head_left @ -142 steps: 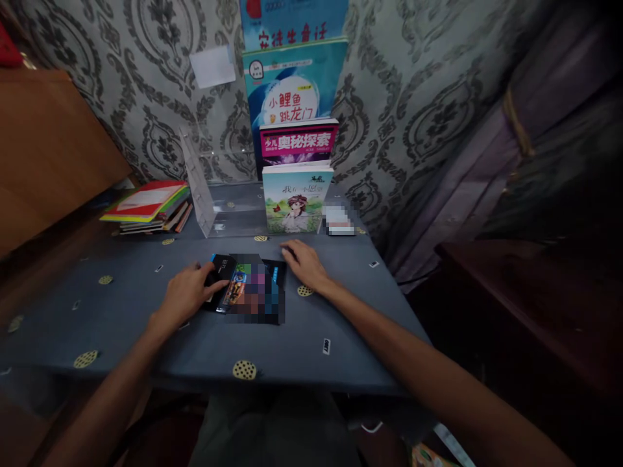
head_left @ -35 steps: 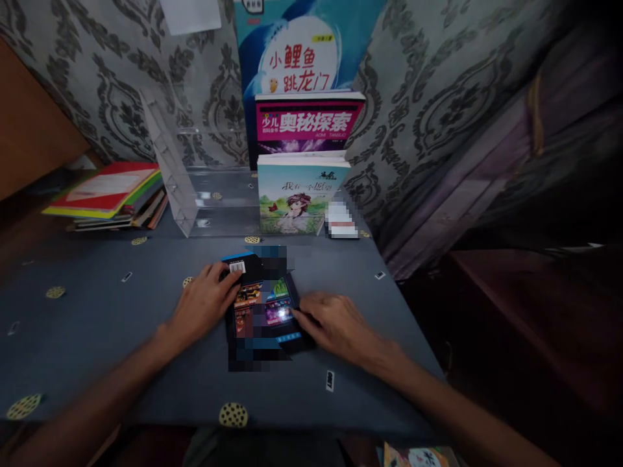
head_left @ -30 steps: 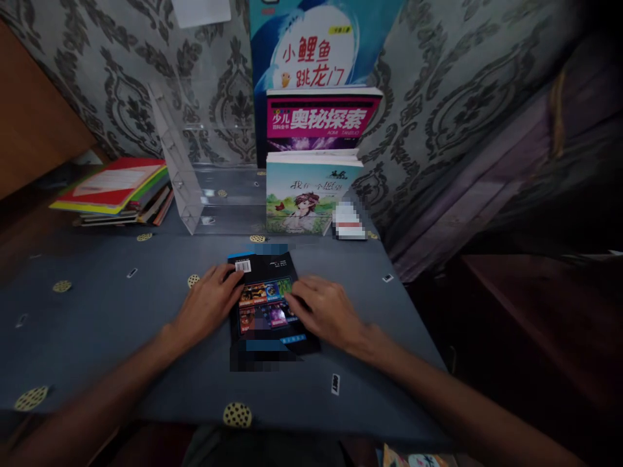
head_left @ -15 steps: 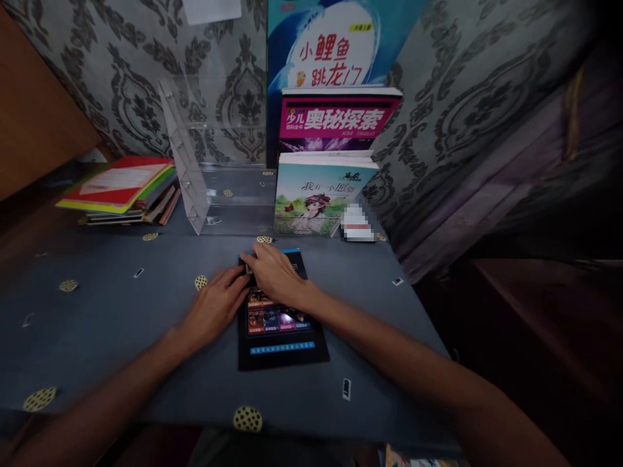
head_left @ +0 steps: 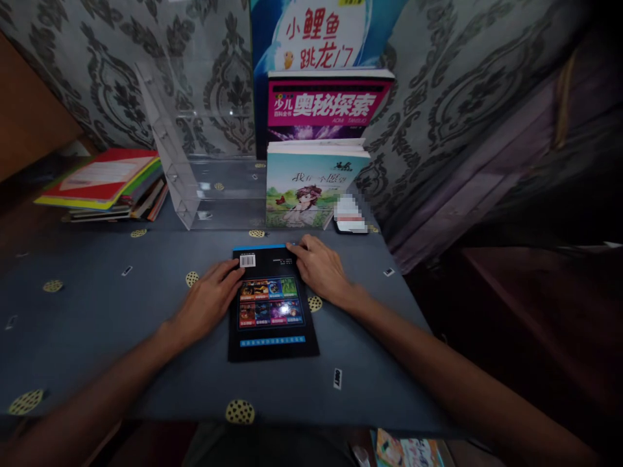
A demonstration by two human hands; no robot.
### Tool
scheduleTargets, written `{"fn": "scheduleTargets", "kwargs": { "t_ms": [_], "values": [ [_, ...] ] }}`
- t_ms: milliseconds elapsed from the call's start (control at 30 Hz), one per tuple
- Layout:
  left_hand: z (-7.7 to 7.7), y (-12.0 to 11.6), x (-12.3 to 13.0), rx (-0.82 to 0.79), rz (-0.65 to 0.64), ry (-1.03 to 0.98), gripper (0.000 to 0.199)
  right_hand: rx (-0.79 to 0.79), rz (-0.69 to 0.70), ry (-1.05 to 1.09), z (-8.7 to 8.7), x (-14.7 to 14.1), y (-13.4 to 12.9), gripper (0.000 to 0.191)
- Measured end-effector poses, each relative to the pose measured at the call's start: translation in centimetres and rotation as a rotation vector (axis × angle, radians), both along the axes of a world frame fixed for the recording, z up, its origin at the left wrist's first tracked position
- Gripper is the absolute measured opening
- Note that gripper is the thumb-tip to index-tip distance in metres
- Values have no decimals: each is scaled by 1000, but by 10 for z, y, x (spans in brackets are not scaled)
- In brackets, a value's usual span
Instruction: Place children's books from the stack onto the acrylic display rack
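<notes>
A black book [head_left: 275, 334] lies flat on the table, its barcode side up and its blue edge away from me. My left hand [head_left: 211, 292] rests at its left edge, fingertips beside the barcode. At the upper right corner, my right hand [head_left: 321, 269] touches the book with its fingertips. Both hands have their fingers bent a little, and neither is wrapped round the book.
Behind the book, a clear acrylic rack [head_left: 180, 175] holds a teal book [head_left: 311, 188], a magenta book [head_left: 326, 107] and a blue book [head_left: 379, 26]. A stack of books and folders [head_left: 102, 181] lies at left on the patterned tablecloth [head_left: 160, 279]. A blurred-out white item [head_left: 350, 214] is beside the rack.
My right hand has moved right, from over the book's upper left part to its upper right corner, uncovering the barcode and pictures. My left hand stays at the left edge. The view has shifted slightly.
</notes>
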State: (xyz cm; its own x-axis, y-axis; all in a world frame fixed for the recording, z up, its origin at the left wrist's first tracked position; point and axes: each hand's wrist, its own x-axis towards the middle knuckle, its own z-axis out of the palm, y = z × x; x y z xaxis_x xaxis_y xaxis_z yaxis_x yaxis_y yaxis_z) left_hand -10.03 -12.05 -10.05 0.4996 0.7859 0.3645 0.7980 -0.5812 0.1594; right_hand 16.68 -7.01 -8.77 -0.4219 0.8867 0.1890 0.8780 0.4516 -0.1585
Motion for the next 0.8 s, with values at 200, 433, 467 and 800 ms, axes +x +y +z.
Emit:
{"fn": "scheduleTargets", "kwargs": {
  "t_ms": [200,433,467,800],
  "values": [
    [8,15,-3,-73,-67,35,35,15,-18,128,-7,8,1,38],
    [16,26,7,-114,-51,128,32,18,26,88,-4,6,-7,38],
    [15,26,8,-114,-39,134,33,7,24,66,-3,6,-11,39],
    [4,24,8,-102,-22,67,38,-88,187,75,-16,30,-69,81]
  ]
}}
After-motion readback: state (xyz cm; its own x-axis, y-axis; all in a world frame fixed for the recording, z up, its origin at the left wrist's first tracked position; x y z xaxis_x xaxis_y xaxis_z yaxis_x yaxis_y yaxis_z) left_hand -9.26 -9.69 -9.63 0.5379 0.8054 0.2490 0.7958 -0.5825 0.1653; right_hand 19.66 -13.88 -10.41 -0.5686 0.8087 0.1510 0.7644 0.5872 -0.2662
